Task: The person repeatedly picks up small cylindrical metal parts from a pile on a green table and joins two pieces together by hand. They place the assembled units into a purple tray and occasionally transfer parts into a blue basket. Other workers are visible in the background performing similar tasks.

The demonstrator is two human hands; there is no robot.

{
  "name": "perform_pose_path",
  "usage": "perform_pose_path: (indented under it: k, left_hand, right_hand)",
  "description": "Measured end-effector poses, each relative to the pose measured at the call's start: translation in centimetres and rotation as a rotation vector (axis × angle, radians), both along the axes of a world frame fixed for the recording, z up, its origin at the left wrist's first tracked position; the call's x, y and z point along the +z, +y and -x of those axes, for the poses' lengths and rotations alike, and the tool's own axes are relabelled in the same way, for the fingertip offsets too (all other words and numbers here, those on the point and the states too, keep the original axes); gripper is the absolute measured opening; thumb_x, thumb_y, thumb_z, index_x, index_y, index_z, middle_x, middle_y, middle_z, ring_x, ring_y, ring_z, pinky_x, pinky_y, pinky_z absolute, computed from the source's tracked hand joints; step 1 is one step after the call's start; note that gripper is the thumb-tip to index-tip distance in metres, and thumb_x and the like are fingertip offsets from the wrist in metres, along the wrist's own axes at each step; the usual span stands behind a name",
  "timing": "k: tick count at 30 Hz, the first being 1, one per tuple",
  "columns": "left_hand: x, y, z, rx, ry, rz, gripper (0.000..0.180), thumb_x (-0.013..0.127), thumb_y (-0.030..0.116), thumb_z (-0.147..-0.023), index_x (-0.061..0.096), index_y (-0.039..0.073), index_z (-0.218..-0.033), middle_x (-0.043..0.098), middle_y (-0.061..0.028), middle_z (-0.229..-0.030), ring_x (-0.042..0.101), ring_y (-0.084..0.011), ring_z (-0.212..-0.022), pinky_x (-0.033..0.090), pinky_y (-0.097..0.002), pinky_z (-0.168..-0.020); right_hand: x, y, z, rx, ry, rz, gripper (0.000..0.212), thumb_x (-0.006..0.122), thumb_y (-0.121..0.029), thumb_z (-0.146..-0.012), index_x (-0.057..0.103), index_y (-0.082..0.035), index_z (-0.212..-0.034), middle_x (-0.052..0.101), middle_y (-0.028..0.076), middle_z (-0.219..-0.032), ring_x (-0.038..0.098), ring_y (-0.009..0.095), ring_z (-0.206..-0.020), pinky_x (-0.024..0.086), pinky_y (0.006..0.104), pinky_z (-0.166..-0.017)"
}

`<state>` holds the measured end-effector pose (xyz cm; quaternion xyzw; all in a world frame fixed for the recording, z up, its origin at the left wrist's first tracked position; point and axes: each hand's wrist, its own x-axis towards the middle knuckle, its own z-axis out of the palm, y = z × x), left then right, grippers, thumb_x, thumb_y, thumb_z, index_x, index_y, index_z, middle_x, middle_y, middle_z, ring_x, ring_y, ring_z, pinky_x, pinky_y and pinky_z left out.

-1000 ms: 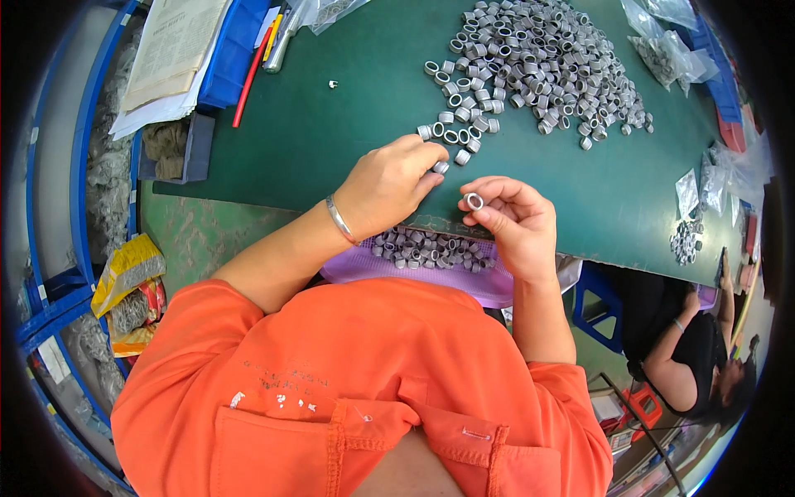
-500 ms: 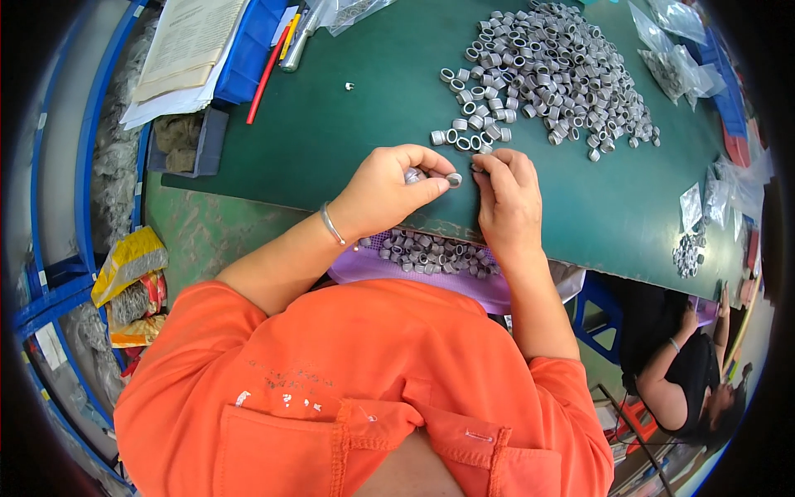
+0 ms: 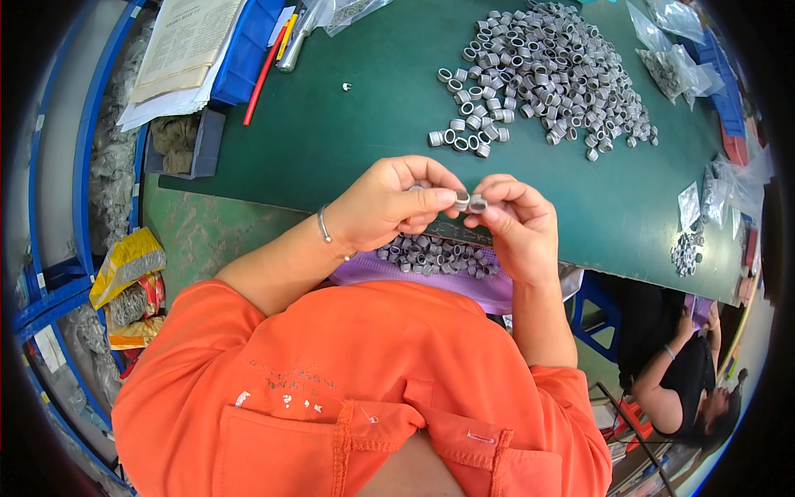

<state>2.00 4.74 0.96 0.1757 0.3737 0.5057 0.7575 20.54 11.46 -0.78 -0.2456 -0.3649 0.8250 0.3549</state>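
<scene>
My left hand pinches a small grey metal ring between thumb and fingertips. Right beside it, my right hand grips another metal ring, its opening facing up toward me. The two rings are side by side, touching or nearly so, just above the table's front edge. Beyond my hands, a large pile of similar rings lies on the green table, with several loose ones at its near left side. Below my hands, a purple basket at my lap holds many darker rings.
At the far left stand a blue tray with papers and a grey bin. A red pencil lies beside them. Plastic bags of parts sit at the right. Another person works at lower right.
My hands have come together and drawn slightly nearer to me. My right hand has brought a ring from the pile's near edge to the left hand's ring.
</scene>
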Motion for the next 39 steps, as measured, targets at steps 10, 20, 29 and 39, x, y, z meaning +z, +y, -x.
perform_pose_path:
  k: [10, 20, 29, 39]
  left_hand:
    - [0.2, 0.1, 0.9, -0.321, 0.950, -0.383, 0.015, 0.069, 0.010, -0.074, 0.061, 0.003, -0.084, 0.062, -0.0024, -0.074, 0.056, -0.0076, -0.067, 0.045, -0.0227, -0.062]
    - [-1.9, 3.0, 1.2, 0.124, 1.426, -0.592, 0.022, 0.068, 0.004, -0.071, 0.060, 0.002, -0.091, 0.056, -0.0063, -0.070, 0.055, -0.0148, -0.063, 0.044, -0.0261, -0.059]
    - [-0.5, 1.2, 0.3, 0.060, 0.550, -0.251, 0.018, 0.066, 0.003, -0.077, 0.061, -0.001, -0.094, 0.060, -0.0011, -0.080, 0.045, -0.0010, -0.061, 0.036, -0.0146, -0.053]
    - [0.7, 0.1, 0.5, -0.091, 0.456, -0.133, 0.009, 0.066, 0.003, -0.077, 0.060, 0.002, -0.083, 0.060, -0.0016, -0.078, 0.051, -0.0046, -0.064, 0.040, -0.0176, -0.054]
  right_hand:
    - [1.3, 1.5, 0.7, 0.067, -0.641, -1.134, 0.014, 0.056, 0.007, -0.071, 0.060, 0.000, -0.082, 0.057, 0.011, -0.084, 0.056, 0.029, -0.077, 0.047, 0.0335, -0.067]
    - [-0.9, 2.1, 1.6, -0.200, -0.695, -0.885, 0.017, 0.063, 0.004, -0.075, 0.059, 0.000, -0.091, 0.058, 0.007, -0.084, 0.060, 0.015, -0.067, 0.048, 0.0233, -0.058]
    - [0.7, 0.9, 0.4, 0.058, -0.219, -0.060, 0.024, 0.059, 0.008, -0.079, 0.055, 0.005, -0.102, 0.061, 0.012, -0.088, 0.064, 0.018, -0.081, 0.053, 0.0236, -0.066]
    - [1.4, -0.1, -0.9, 0.221, -0.245, -0.408, 0.019, 0.066, 0.006, -0.074, 0.058, 0.001, -0.091, 0.058, 0.003, -0.083, 0.056, 0.009, -0.071, 0.046, 0.0194, -0.061]
